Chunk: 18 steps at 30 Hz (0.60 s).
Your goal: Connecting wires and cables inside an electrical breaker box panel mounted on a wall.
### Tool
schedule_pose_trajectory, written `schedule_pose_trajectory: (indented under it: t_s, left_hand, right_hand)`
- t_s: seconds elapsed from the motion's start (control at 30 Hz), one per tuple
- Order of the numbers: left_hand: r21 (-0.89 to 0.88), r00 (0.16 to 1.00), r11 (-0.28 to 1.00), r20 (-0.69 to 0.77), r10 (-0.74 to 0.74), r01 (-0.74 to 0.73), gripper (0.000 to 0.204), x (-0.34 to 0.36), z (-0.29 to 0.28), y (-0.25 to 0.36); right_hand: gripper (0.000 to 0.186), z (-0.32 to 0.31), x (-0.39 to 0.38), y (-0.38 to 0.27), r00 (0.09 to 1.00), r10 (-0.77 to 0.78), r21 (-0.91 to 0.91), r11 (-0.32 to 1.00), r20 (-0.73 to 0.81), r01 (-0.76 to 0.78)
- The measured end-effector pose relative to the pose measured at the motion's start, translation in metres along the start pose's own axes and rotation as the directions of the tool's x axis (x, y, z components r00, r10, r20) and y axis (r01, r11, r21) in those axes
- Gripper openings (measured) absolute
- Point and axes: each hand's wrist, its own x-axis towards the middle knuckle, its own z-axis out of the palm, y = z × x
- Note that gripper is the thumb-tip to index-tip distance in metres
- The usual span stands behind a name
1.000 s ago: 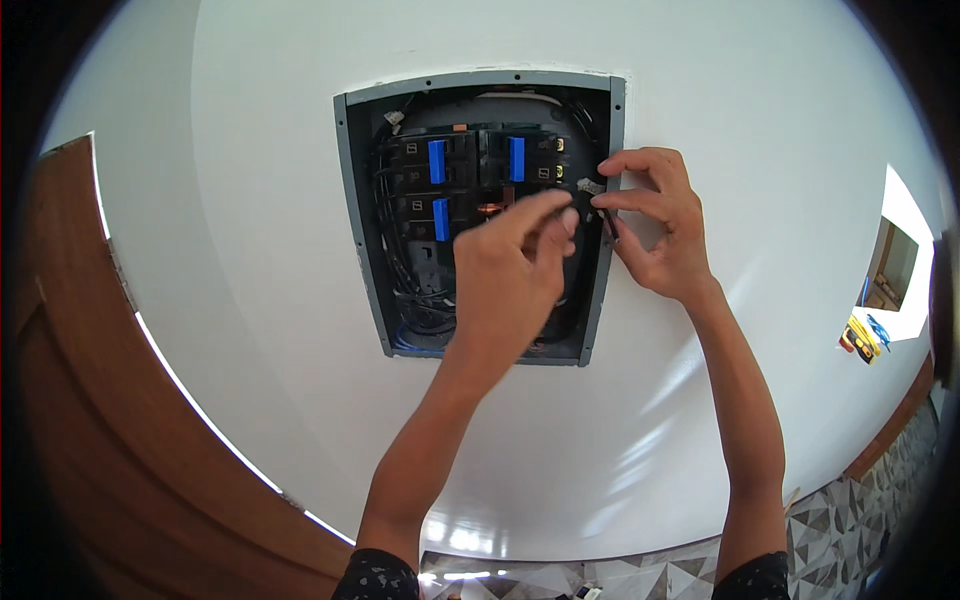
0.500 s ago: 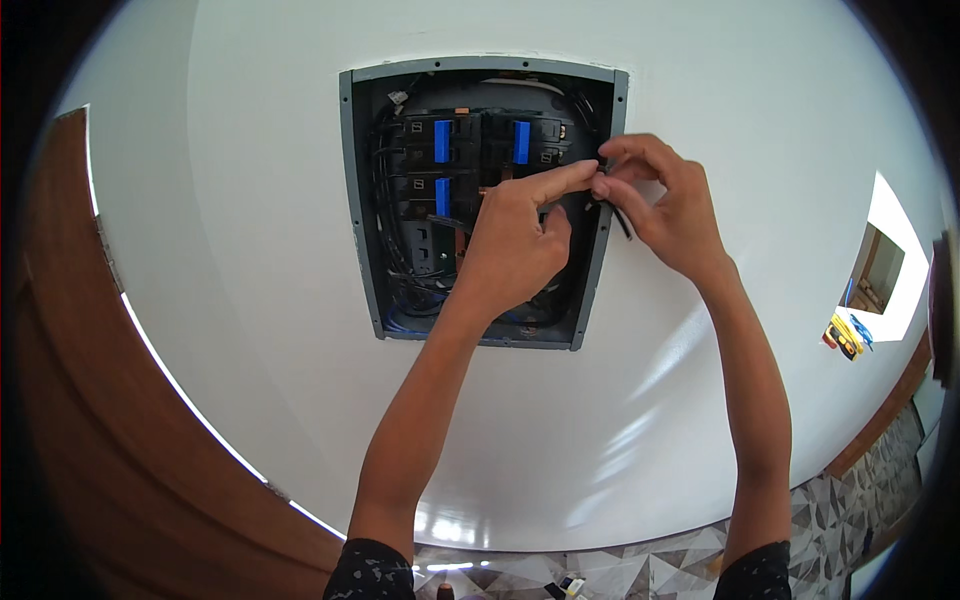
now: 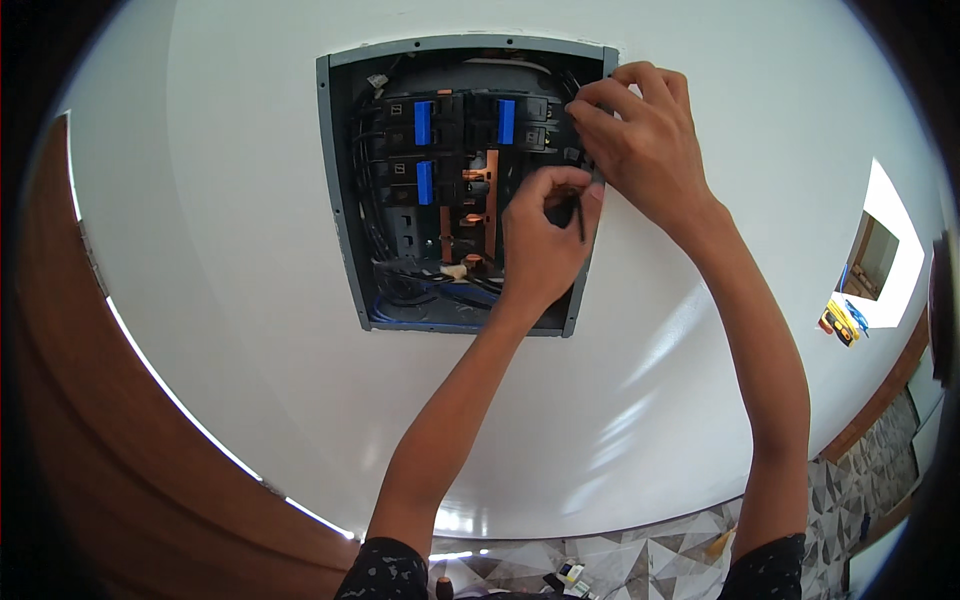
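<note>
A grey-framed electrical panel box [image 3: 460,44] is set into the white wall, with black circuit breakers [image 3: 400,172] inside. Blue switch handles [image 3: 424,122] stand out on them. At the box's right side, my left hand [image 3: 540,245] has thumb and forefinger pinched together on a black wire [image 3: 582,218], whose end hangs below the fingertips. My right hand [image 3: 645,140] is higher, reaching over the right rim beside the upper right breaker. Its fingers are bent together at the black wiring there; what lies between the fingertips is mostly hidden.
Copper bus bars [image 3: 491,205] show in the lower middle of the box. Bundled black wires [image 3: 362,200] run down its left side. A brown wooden door [image 3: 70,400] is at the left. Yellow tools [image 3: 838,322] sit by a wall opening at the right. Patterned tiles [image 3: 640,560] cover the floor.
My right hand has moved up along the box's right rim. My left hand has shifted right and lower, its fingers now curled around the wire; the copper bars are uncovered.
</note>
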Motion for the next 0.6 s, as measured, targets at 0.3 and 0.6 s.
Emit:
schedule_pose_trajectory:
  t_s: [0.3,0.6]
  left_hand:
    - [-0.060,0.974,0.990,-0.181,-0.135,0.126,0.010,0.001,0.000,-0.017]
    - [-0.305,0.983,0.951,-0.157,-0.094,0.042,0.011,0.004,-0.003,-0.030]
  right_hand:
    - [0.019,0.003,-0.002,0.009,0.967,0.246,0.301,0.920,0.059,-0.253]
    - [0.021,0.011,-0.012,0.002,0.980,0.185,0.255,0.953,-0.073,-0.160]
